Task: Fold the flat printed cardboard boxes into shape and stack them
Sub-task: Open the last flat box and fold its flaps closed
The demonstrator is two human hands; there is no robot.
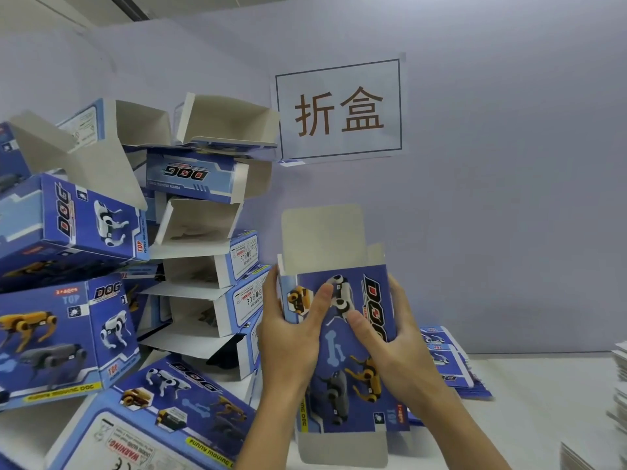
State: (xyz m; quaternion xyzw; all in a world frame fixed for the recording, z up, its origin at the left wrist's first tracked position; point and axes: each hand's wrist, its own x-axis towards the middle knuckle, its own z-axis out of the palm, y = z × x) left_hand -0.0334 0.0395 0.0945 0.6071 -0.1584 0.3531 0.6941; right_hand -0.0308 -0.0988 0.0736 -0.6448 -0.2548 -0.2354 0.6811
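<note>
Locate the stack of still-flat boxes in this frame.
In the head view, the flat boxes lie on the white table at right of centre, against the wall, just behind the right hand and the box being folded.

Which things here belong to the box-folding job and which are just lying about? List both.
Job: the box held by the left hand and right hand; pile of folded boxes; stack of flat boxes.

Lying about: wall sign; white stacks at the right edge.
</note>
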